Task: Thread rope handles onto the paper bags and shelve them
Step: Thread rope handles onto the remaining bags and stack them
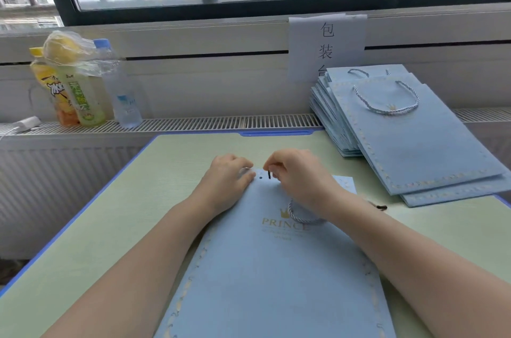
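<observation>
Lying flat, paper bag (pixel 276 268) mouth points away; right hand (pixel 298 174) pinches rope tip (pixel 269 174) upright.

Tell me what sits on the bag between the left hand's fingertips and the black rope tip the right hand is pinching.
In the head view, one small punched hole in the paper bag lies between the left hand and the rope tip pinched by the right hand.
</observation>
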The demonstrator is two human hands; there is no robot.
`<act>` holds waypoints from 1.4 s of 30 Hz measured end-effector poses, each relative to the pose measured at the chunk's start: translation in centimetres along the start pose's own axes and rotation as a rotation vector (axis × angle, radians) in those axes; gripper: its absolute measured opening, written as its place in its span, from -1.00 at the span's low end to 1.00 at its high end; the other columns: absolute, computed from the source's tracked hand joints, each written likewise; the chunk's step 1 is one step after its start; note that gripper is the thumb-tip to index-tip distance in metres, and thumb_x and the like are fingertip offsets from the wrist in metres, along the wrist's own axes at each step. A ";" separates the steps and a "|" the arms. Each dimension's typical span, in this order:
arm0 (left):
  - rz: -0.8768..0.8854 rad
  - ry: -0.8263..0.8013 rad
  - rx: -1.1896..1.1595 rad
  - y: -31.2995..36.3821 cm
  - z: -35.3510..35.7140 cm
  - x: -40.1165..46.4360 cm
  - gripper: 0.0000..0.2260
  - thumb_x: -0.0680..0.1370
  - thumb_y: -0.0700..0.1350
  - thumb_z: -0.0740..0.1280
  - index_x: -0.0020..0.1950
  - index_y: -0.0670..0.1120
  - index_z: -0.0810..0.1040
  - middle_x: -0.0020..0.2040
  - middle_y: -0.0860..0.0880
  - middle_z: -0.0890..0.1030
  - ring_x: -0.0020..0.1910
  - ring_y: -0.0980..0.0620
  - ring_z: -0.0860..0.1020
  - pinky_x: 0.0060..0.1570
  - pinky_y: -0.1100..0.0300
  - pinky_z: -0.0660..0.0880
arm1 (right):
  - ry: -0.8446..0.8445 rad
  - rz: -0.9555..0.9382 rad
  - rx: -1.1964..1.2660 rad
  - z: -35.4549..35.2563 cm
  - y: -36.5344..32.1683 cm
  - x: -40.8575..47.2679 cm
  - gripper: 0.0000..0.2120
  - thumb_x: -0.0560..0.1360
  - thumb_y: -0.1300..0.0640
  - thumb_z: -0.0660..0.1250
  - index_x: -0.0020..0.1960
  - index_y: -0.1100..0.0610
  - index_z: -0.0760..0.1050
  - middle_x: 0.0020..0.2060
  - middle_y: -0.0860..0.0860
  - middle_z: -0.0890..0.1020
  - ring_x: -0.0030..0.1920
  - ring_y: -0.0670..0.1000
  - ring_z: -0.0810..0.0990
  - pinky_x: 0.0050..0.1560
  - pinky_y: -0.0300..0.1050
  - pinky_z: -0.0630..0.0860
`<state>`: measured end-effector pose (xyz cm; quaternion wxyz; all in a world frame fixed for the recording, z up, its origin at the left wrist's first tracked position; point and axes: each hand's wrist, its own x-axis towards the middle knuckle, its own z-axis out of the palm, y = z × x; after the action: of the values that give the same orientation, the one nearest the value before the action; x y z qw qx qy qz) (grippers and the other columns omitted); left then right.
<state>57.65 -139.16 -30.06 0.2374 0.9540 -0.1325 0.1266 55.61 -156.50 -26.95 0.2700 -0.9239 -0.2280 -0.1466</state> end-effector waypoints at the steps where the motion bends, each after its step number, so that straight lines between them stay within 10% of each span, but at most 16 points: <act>1: -0.019 0.017 -0.023 0.2 0.1 0.0 -0.76 0.61 -0.09 0.22 0.22 -0.10 0.56 0.17 -0.11 0.51 0.25 -0.08 0.35 0.22 0.20 0.19 | -0.002 -0.014 -0.022 0.3 0.0 -0.1 -0.80 0.55 0.26 0.19 0.00 0.18 0.60 -0.11 0.02 0.64 -0.04 0.05 0.55 0.00 -0.01 0.47; 10: -0.028 0.134 -0.281 2.0 -0.7 -0.4 -0.79 0.60 -0.21 0.21 -0.23 -0.18 0.49 -0.28 -0.03 0.48 -0.22 -0.01 0.40 -0.22 0.17 0.24 | 0.093 -0.019 0.253 1.7 -1.0 -0.4 -0.92 0.49 0.23 0.34 -0.08 0.18 0.62 -0.20 0.01 0.67 -0.16 -0.04 0.59 -0.08 -0.17 0.49; 23: -0.007 0.075 -0.295 2.1 -0.8 -0.7 -0.75 0.60 -0.21 0.20 -0.23 -0.22 0.54 -0.31 -0.04 0.54 -0.31 0.10 0.41 -0.28 0.32 0.29 | 0.043 0.063 0.175 1.7 -0.5 -0.7 -0.89 0.56 0.15 0.25 0.01 0.12 0.55 -0.08 -0.04 0.65 -0.01 -0.02 0.58 0.05 -0.03 0.49; 31: -0.093 0.106 -0.330 2.4 -1.1 -0.8 -0.60 0.62 -0.18 0.15 -0.41 -0.08 0.16 -0.46 0.00 0.20 -0.44 0.07 0.15 -0.44 0.21 0.09 | 0.056 -0.147 -0.104 0.7 -1.8 -1.2 -0.86 0.60 0.08 0.17 0.04 0.10 0.47 -0.04 -0.03 0.60 -0.04 0.06 0.55 -0.08 0.00 0.49; 37: -0.248 0.053 -0.630 2.3 -2.3 -1.0 -0.74 0.54 -0.13 0.31 -0.32 -0.22 0.46 -0.32 -0.12 0.34 -0.31 -0.03 0.25 -0.32 0.14 0.21 | 0.143 -0.352 -0.377 0.3 -2.5 -1.2 -0.93 0.45 0.23 0.37 -0.13 0.13 0.48 -0.23 0.00 0.57 -0.36 0.10 0.50 -0.47 -0.20 0.07; 42: -0.394 -0.002 -0.984 2.5 -3.8 -1.1 -0.68 0.52 -0.03 0.37 -0.24 -0.29 0.53 -0.30 -0.19 0.54 -0.32 -0.09 0.48 -0.25 0.15 0.42 | 0.153 -0.384 -0.263 0.3 -2.7 -1.4 -0.97 0.49 0.19 0.33 -0.09 0.13 0.48 -0.12 0.02 0.53 -0.33 0.14 0.49 -0.46 -0.08 0.41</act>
<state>55.14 -139.22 -26.12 0.6762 0.7367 0.0052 0.0014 53.07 -154.77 -26.54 0.1313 -0.8769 -0.3574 -0.2934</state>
